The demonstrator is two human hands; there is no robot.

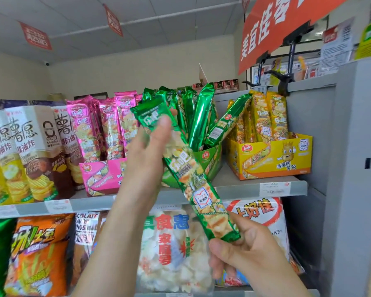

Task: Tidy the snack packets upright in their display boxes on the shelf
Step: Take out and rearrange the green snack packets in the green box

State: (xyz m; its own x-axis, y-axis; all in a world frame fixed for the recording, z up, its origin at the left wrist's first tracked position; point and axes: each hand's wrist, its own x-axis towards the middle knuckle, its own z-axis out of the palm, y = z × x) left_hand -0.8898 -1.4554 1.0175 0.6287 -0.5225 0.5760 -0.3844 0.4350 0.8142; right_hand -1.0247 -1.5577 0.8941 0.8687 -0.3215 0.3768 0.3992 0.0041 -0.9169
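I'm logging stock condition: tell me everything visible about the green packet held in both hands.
The green packet is a long, narrow sachet in glossy, foil-like green wrap, printed with crisps, white characters and a white heart-shaped label. It looks sealed and uncrushed. It slants from upper left down to lower right, in front of the green display box on the shelf. The left hand grips its upper end, thumb across the front; the right hand pinches its lower end.

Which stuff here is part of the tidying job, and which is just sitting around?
Job: green packet held by left hand and right hand; leaning green packets; green display box; pink display box; yellow display box.
Just around: tall crisp cartons; bagged snacks below; orange sign.
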